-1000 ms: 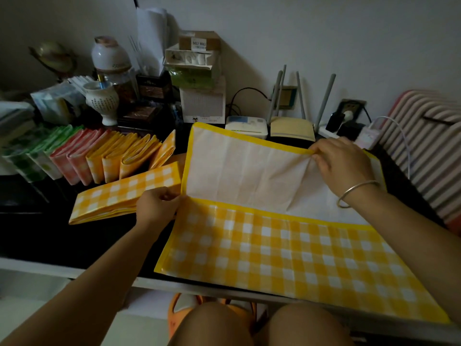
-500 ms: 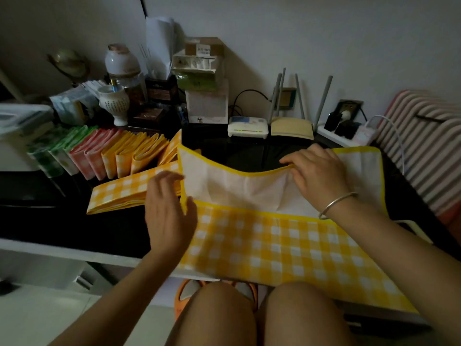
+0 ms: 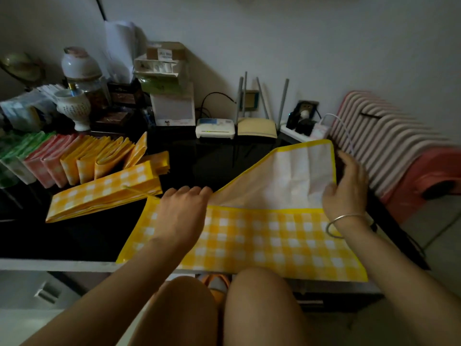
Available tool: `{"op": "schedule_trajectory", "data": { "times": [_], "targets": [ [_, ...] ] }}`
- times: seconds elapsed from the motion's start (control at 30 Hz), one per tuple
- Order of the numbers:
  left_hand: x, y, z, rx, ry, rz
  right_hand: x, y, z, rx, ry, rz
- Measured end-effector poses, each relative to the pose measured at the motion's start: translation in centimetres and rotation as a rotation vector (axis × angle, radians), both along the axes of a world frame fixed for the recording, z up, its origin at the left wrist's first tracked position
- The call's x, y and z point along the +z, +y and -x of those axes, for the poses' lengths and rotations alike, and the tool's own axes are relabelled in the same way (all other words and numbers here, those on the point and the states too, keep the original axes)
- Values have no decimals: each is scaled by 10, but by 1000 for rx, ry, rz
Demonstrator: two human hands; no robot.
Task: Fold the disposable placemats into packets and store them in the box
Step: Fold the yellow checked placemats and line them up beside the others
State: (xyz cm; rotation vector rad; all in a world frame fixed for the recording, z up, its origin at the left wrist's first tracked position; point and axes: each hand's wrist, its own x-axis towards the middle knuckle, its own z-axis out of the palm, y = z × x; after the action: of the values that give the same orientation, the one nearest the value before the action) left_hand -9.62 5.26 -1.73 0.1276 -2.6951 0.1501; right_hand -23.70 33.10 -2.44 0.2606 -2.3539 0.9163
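Two hands, one yellow placemat point(image 3: 262, 236): right hand point(image 3: 346, 193) fingers grip its raised edge; left hand point(image 3: 179, 216) fingers curled, grip unclear.

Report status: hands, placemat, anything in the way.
Left hand holds flap corner at fold; right hand grips flap's right edge. Yellow checked plastic placemat partly folded. Folded yellow checked packet alongside, not blocking.

Worn: one thin silver bangle point(image 3: 345, 216), plain round band, on the wrist behind the right grip point(image 3: 346, 193), 3 o'clock. Forearms point(image 3: 112, 283) bare. Knees point(image 3: 179, 308) bare, 6 o'clock. Orange shape point(image 3: 217, 294) between them, can't tell if footwear.
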Motion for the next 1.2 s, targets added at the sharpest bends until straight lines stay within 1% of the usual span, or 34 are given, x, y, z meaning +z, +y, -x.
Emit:
{"op": "schedule_trajectory", "data": {
  "times": [0.03,0.07,0.1,0.13,0.17,0.23,0.3,0.43,0.57,0.7,0.73,0.83,0.93,1.0,1.03,1.07,1.1,1.13,1.2],
  "targets": [
    [-1,1,2,3,12,-5,-8,15,11,-59,-187,141],
    [0,0,2,12,23,-3,-14,24,19,-67,-402,303],
    [1,2,3,14,28,-3,-21,33,28,-40,-594,454],
    [2,2,4,16,37,-3,-26,39,33,3,-739,556],
    [3,4,5,14,44,-7,-29,46,38,48,-842,609],
    [4,6,7,6,47,-19,-26,54,42,124,-959,563],
    [3,4,9,12,29,-37,-25,58,47,142,-964,478],
    [-1,1,13,26,26,-46,-28,63,62,150,-968,379],
    [-3,1,15,40,26,-54,-29,63,61,187,-991,212],
    [-5,2,16,44,18,-43,-37,65,67,198,-932,56],
    [-5,2,15,45,15,-39,-40,66,69,180,-909,3],
    [-5,3,16,54,21,-38,-53,70,75,89,-845,-72],
    [-6,2,16,64,16,-36,-52,68,72,-83,-819,-109],
    [-8,1,15,68,10,-35,-50,62,70,-169,-825,-241],
    [-9,0,15,65,10,-40,-49,57,70,-194,-807,-327],
    [-11,-1,14,59,8,-50,-48,52,68,-211,-771,-359],
    [-12,-2,14,52,5,-62,-52,50,70,-214,-726,-319],
    [-13,-4,13,46,2,-75,-55,47,69,-182,-697,-200],
    [-18,-6,11,26,-10,-85,-66,49,72,-46,-621,87]
  ]
}}
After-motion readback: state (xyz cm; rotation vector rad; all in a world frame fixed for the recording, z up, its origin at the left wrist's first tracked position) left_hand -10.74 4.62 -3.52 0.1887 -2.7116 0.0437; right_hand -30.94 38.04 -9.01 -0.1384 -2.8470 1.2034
